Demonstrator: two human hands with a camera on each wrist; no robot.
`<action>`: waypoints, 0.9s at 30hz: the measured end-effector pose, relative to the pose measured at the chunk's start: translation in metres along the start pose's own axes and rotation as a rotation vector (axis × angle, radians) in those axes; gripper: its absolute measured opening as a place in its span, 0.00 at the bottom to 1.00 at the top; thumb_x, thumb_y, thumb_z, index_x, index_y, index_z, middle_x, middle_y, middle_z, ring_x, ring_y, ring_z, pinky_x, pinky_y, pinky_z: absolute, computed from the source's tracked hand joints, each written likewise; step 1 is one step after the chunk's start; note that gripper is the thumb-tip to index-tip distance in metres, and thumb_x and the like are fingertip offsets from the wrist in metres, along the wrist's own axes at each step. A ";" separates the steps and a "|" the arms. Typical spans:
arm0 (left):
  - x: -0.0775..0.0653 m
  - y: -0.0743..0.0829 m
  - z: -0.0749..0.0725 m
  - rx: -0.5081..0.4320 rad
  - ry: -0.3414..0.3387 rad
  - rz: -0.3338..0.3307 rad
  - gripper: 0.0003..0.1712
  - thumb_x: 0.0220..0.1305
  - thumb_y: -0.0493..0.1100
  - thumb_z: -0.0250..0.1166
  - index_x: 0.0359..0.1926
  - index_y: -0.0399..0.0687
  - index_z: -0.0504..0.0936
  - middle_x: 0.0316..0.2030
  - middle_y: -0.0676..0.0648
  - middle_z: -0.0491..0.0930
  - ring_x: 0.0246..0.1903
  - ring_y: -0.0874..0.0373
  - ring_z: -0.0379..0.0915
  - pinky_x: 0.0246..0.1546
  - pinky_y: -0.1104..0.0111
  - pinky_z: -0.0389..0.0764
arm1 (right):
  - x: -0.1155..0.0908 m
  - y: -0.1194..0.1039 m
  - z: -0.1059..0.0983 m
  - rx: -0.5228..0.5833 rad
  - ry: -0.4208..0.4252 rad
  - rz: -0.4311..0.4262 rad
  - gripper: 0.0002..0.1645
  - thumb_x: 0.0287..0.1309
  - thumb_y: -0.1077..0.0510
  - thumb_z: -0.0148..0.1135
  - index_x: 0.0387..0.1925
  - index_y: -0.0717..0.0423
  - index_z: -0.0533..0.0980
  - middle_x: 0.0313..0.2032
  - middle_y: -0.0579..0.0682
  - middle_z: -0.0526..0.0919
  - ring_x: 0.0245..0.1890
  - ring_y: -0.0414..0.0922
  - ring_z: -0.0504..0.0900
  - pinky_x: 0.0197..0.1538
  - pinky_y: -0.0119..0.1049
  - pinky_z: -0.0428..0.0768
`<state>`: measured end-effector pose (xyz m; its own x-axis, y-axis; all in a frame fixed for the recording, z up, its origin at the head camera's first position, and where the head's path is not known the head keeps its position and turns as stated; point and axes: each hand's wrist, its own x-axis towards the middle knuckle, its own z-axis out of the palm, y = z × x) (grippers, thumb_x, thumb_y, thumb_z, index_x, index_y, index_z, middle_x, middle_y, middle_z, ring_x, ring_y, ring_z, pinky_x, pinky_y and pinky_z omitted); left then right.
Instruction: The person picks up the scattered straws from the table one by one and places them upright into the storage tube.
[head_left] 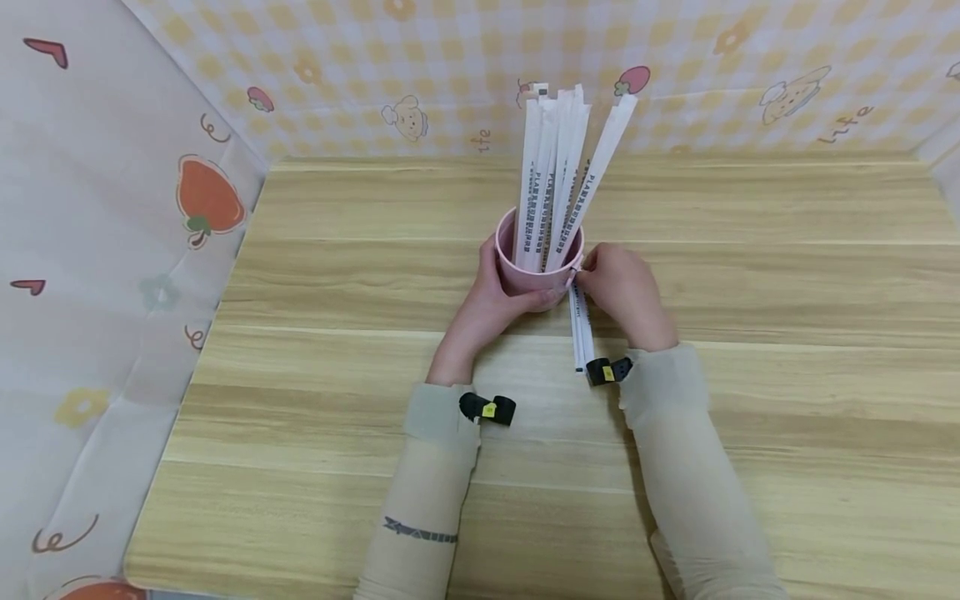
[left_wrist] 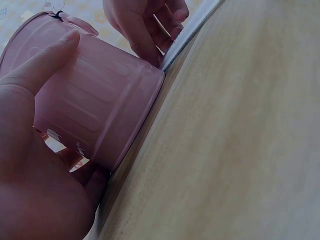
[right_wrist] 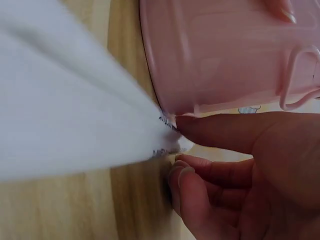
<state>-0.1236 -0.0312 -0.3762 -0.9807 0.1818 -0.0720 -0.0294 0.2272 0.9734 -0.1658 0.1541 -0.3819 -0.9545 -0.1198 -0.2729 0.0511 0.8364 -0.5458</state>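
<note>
A pink bucket (head_left: pixel 506 265) stands upright on the table, with several white paper-wrapped straws (head_left: pixel 551 183) sticking up out of it. My left hand (head_left: pixel 491 287) grips the bucket from its left side, the thumb lying across the front wall in the left wrist view. Beside the bucket's right side, my right hand (head_left: pixel 626 287) pinches the far end of a few loose wrapped straws (head_left: pixel 580 329) between thumb and curled fingers. Those straws lie near the tabletop, pointing back toward me. In the right wrist view their white wrappers (right_wrist: pixel 75 110) fan out large and blurred.
Under everything is a wood-grain table (head_left: pixel 337 333). A yellow checked cloth (head_left: pixel 465 50) with cartoon prints hangs along the back edge, and a white printed cloth (head_left: pixel 97 250) runs down the left. A small handle (right_wrist: pixel 295 80) sits on the bucket's side.
</note>
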 end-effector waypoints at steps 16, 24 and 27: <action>-0.001 0.003 0.000 -0.001 0.001 -0.007 0.60 0.41 0.42 0.74 0.66 0.66 0.40 0.64 0.56 0.51 0.61 0.64 0.48 0.61 0.62 0.52 | -0.004 0.004 -0.008 0.017 -0.085 0.090 0.16 0.57 0.52 0.53 0.23 0.60 0.77 0.20 0.53 0.77 0.19 0.46 0.75 0.21 0.36 0.71; 0.000 0.001 0.001 -0.003 -0.003 -0.015 0.60 0.41 0.44 0.74 0.66 0.65 0.41 0.63 0.55 0.51 0.61 0.63 0.49 0.60 0.62 0.53 | -0.006 0.011 -0.013 0.045 -0.095 0.083 0.12 0.55 0.56 0.53 0.25 0.61 0.77 0.21 0.54 0.79 0.19 0.46 0.78 0.21 0.35 0.73; -0.001 0.001 0.000 0.001 -0.003 -0.015 0.61 0.41 0.44 0.74 0.67 0.65 0.40 0.64 0.55 0.51 0.61 0.63 0.48 0.60 0.61 0.53 | -0.005 0.011 -0.013 0.050 -0.103 0.084 0.12 0.55 0.56 0.53 0.25 0.61 0.77 0.21 0.54 0.79 0.19 0.46 0.78 0.21 0.35 0.73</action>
<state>-0.1229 -0.0306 -0.3749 -0.9796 0.1809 -0.0876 -0.0442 0.2312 0.9719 -0.1640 0.1711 -0.3762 -0.9112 -0.1067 -0.3979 0.1467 0.8186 -0.5554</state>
